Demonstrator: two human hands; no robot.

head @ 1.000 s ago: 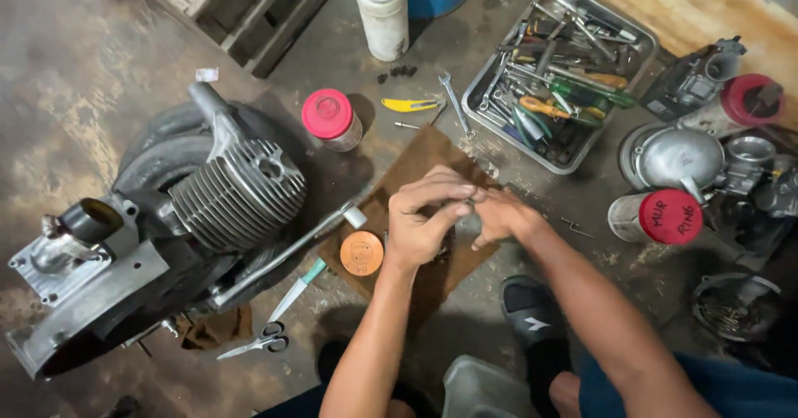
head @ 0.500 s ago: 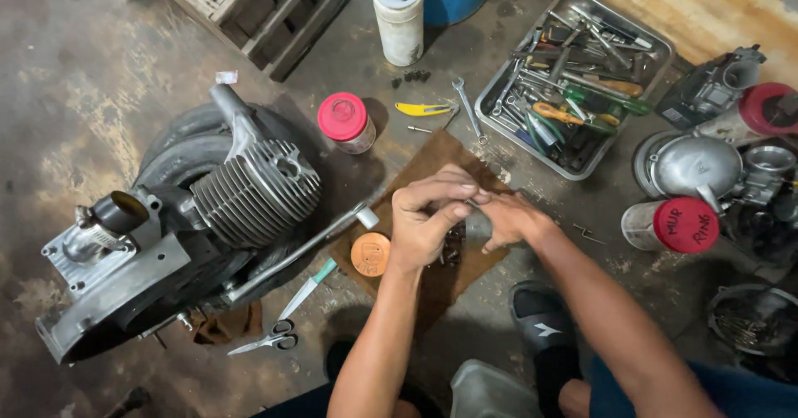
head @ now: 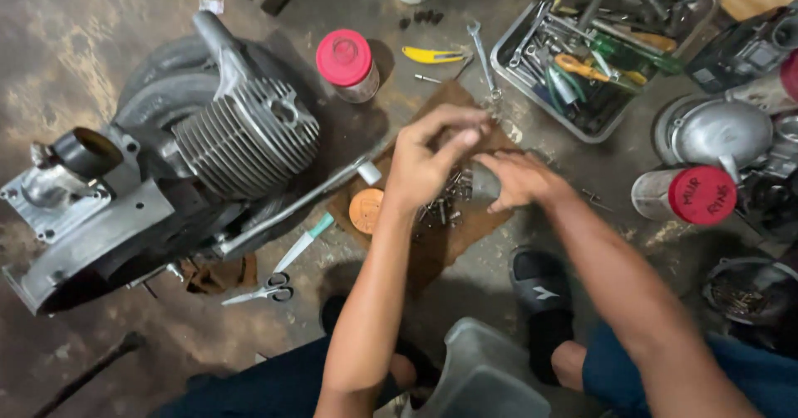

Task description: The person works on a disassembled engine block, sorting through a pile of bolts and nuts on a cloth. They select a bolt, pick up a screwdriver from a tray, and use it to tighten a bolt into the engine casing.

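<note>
Small metal bolts and screws, a loose heap of grey hardware, lie on a brown scrap of cardboard spread on the stained concrete floor, directly beneath a person's two bare hands. Nearest the camera, a translucent grey plastic tub sits between the person's dark blue trouser legs, and a black slipper rests on the floor just right of the cardboard. The left hand hovers over the heap with its fingers curled and fingertips pinched together; whether it grips a piece cannot be told. The right hand lies just beside it, palm down and fingers loosely spread at the edge of the heap, holding nothing that shows. A round orange lid lies on the cardboard's left edge, near a white-tipped metal bar. Steel scissors and a teal-handled tool lie on the floor to the left. Beyond them rests a grey finned engine block with its cast housing. A clear jar with a red lid stands behind it, next to a yellow-handled cutter and a steel spanner. Farther right, a grey metal tray holds mixed hand tools, and a second red-lidded jar lies on its side beside a domed silver engine cover.
</note>
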